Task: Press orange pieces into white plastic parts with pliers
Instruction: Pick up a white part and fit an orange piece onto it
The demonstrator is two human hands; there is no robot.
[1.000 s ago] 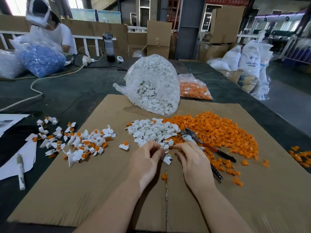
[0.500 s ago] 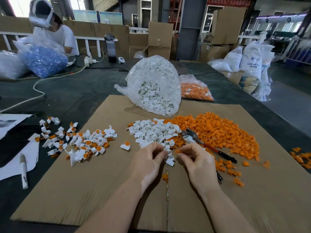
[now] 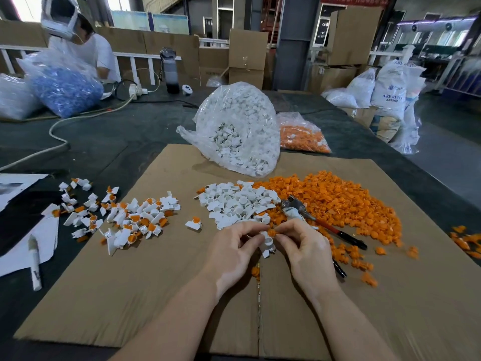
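Note:
My left hand point(image 3: 231, 246) pinches a white plastic part point(image 3: 267, 242) above the cardboard sheet point(image 3: 161, 295). My right hand point(image 3: 304, 252) pinches an orange piece point(image 3: 272, 232) right at the top of that white part. A heap of loose white parts point(image 3: 236, 204) lies just beyond my hands, and a wide heap of orange pieces point(image 3: 338, 201) spreads to the right. The pliers point(image 3: 320, 225), with red and black handles, lie on the orange heap beside my right hand; no hand touches them. Assembled white-and-orange parts point(image 3: 130, 220) lie scattered at the left.
A clear bag of white parts point(image 3: 239, 128) and a bag of orange pieces point(image 3: 302, 134) stand behind the heaps. A marker point(image 3: 35, 261) lies on paper at the left. Another person point(image 3: 78, 40) sits at the far left with a bag of blue parts point(image 3: 65, 87).
Both hands have lifted a little off the heap edge and come together. The white part and orange piece now show between my fingertips.

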